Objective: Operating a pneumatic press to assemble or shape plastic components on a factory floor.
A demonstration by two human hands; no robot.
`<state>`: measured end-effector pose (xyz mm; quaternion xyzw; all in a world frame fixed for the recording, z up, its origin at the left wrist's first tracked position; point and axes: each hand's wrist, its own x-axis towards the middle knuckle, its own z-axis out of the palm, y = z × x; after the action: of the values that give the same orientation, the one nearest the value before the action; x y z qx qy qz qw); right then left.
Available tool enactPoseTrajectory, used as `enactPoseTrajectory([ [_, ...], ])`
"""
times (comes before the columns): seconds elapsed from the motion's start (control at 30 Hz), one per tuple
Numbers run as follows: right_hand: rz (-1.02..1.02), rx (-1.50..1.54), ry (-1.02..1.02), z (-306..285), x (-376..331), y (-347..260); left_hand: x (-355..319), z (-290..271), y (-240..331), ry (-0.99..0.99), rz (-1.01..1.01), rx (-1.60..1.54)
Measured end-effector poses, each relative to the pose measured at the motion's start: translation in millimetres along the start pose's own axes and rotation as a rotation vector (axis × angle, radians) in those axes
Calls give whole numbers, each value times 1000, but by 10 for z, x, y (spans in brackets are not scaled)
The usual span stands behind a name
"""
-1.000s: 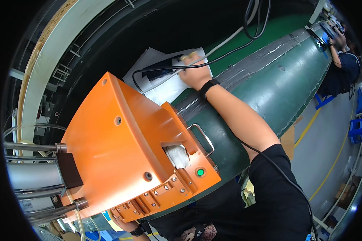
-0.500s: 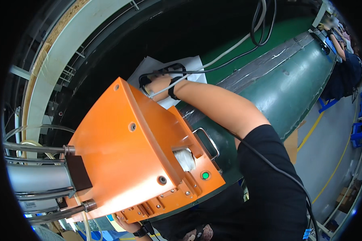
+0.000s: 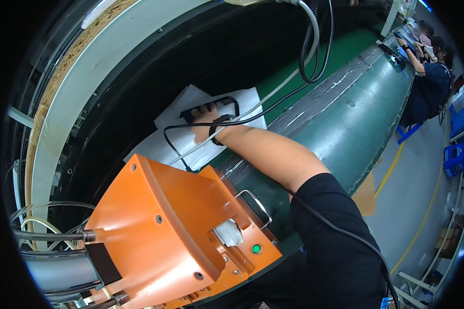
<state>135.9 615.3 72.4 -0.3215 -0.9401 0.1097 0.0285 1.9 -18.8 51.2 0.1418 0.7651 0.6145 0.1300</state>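
Note:
My right hand (image 3: 205, 117), with a black band at its wrist, reaches over the far side of the orange machine (image 3: 154, 216). Its fingers bend over a flat black device (image 3: 189, 114) with a black loop at its right end; the exact kind cannot be told. The device lies on white sheets (image 3: 245, 101). A black cable and a grey cable (image 3: 296, 72) cross close to my wrist. White cloth-like material (image 3: 228, 233) shows in the machine's opening, beside a green round button (image 3: 256, 249). My left hand is out of view.
A metal handle (image 3: 258, 206) sticks out of the machine's right side. Beyond it curves a dark green bench surface (image 3: 340, 123). Metal rods and a cylinder (image 3: 62, 273) stand at the left. Another person (image 3: 430, 85) works at the far right, near blue stools (image 3: 454, 159).
The view has shifted, so the machine sits lower and more of the white sheets shows. My left hand, earlier at the machine's lower edge, has left the view. My right hand stays at the black device.

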Motion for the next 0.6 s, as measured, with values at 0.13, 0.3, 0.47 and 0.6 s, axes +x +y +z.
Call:
enactPoseTrajectory([
  [0.13,165,-51,-2,-127,-99,655,21,-27,-52,-53,58,-102],
  [0.3,394,-77,-55,-363,-390,1402,73,-40,-30,28,-77,-63],
  [0.47,455,10,71,-467,-596,1810,-29,175,120,136,-75,-140],
  [0.6,405,66,146,-489,-784,1872,9,-55,-68,35,-9,-174],
])
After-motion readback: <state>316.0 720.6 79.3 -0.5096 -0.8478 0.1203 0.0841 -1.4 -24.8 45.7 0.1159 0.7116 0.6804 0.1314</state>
